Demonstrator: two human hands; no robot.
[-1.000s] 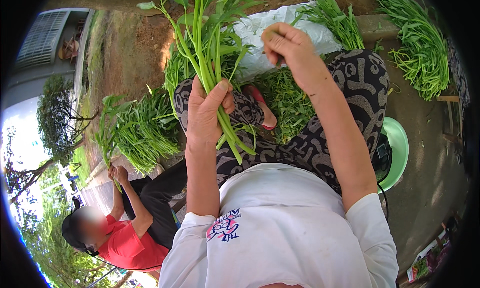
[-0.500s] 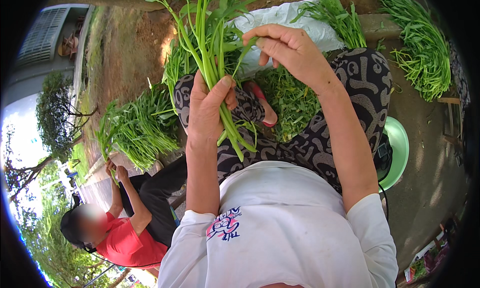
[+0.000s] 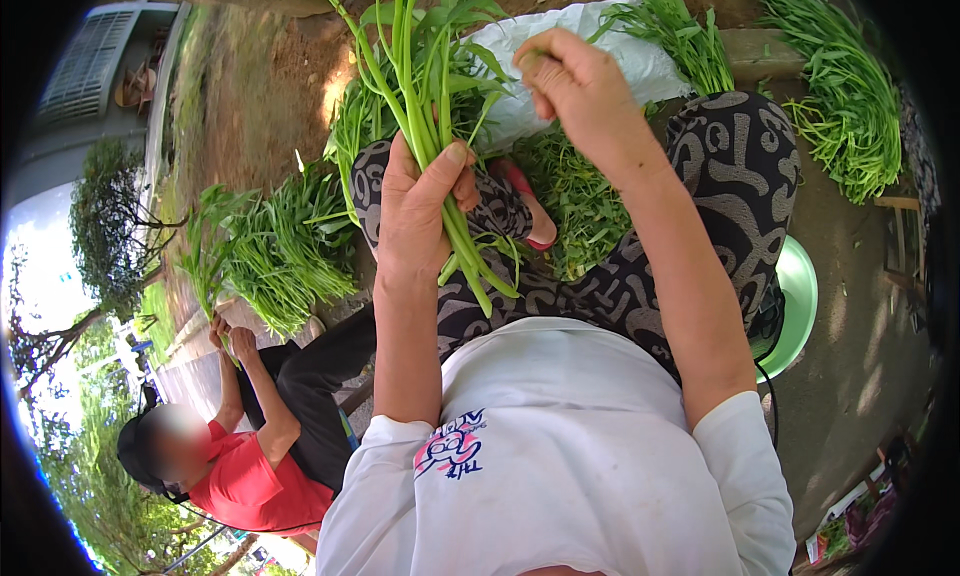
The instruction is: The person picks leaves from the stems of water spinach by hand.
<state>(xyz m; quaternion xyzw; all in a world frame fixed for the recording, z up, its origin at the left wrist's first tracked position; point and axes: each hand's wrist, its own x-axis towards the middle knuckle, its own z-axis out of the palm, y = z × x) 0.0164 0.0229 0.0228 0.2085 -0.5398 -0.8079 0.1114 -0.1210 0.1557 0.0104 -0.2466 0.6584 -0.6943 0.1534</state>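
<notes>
My left hand [image 3: 422,201] is closed around a bunch of water spinach [image 3: 417,106], stems crossing the palm. The leafy tops point away from me, and the cut ends hang over my lap. To the right of the bunch and apart from it, my right hand [image 3: 590,101] is raised with its thumb and fingers pinched together. A trace of green shows at those fingertips, too small to make out. Beneath my hands, loose leaves and trimmings [image 3: 582,201] lie heaped on the ground between my legs.
A white plastic sack [image 3: 560,36] is spread ahead, with a greens bundle [image 3: 690,41] on it. More greens lie in piles at far right [image 3: 845,96] and left [image 3: 285,256]. A green basin [image 3: 797,301] stands by my right thigh. At left, a person in red [image 3: 250,486] holds stems.
My right hand has pulled away from the bunch, to the right and slightly outward, leaving the leaf it was touching. My left hand keeps its grip nearly in place.
</notes>
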